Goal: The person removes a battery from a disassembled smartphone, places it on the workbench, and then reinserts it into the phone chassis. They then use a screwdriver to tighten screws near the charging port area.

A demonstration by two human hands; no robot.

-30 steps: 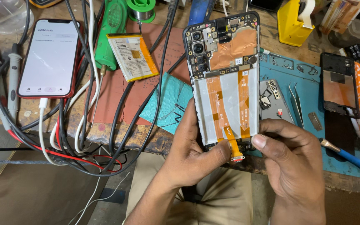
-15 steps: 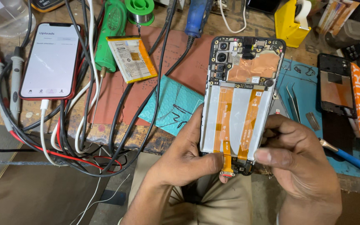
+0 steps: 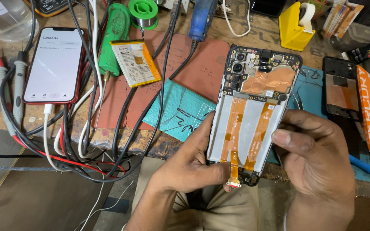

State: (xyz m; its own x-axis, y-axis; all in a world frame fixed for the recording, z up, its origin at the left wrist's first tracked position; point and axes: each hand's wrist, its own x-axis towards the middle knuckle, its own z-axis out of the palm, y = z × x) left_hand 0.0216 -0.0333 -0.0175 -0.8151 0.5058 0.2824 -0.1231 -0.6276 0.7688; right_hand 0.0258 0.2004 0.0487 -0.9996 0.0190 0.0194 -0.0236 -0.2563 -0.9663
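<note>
Left hand (image 3: 185,169) and right hand (image 3: 317,158) gripping opened phone (image 3: 253,111), upright, cameras pointing away.

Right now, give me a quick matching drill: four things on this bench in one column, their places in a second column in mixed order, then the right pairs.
Things:
1. opened phone
2. lit phone
3. loose battery
4. tape dispenser

Places:
A. far edge of the bench, yellow, right of the blue tool
B. held between the left hand and right hand
C. far left, plugged into a white cable
D. flat on the red mat, beside the green tool

Pairs: 1-B, 2-C, 3-D, 4-A
</note>
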